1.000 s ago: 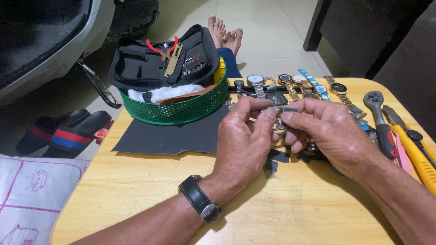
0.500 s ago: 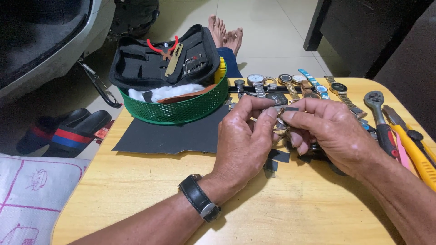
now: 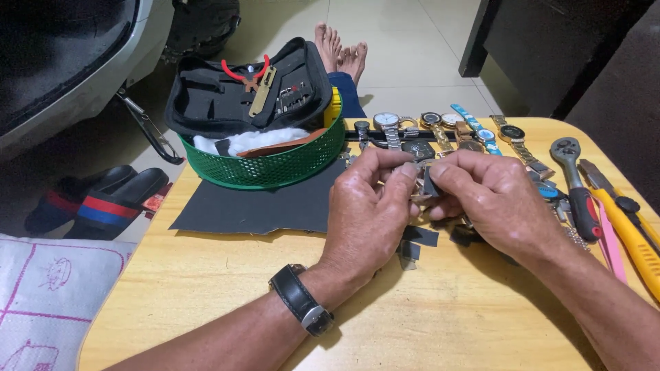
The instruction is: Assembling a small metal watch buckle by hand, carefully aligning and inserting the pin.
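both hands meet over the middle of the wooden table (image 3: 206, 288), a little toward its far side, and between them sits a small watch part (image 3: 421, 180), metallic and partly wrapped by a dark grey scrap; most of it is hidden by the fingers, so i cannot tell exactly what piece it is. the left hand (image 3: 368, 206), with a black strapped wristwatch (image 3: 301, 308) on its wrist, is closed in a pinch, thumb and forefinger tips pressed on the left end of the part. the right hand (image 3: 495, 199) is likewise curled shut, its fingertips nipping the dark scrap at the right end, the other fingers folded under. the part looks light, stiff and rather slippery where bare metal shows, and probably delicate at any pins or links, so a fingertip hold at its two ends, with the scrap as padding, seems the safe place to take it; squeezing the middle could bend it. small cut dark squares (image 3: 419, 237) lie on the table just under the hands. a dark sheet (image 3: 261, 206) lies to the left, touching a green mesh basket (image 3: 275, 165) that carries an open black tool case (image 3: 240, 96) with red-handled pliers (image 3: 244, 71). a row of watches (image 3: 440, 127) lies on the far side, and a ratchet tool (image 3: 574, 172) and a yellow utility knife (image 3: 636, 237) lie at the right edge.
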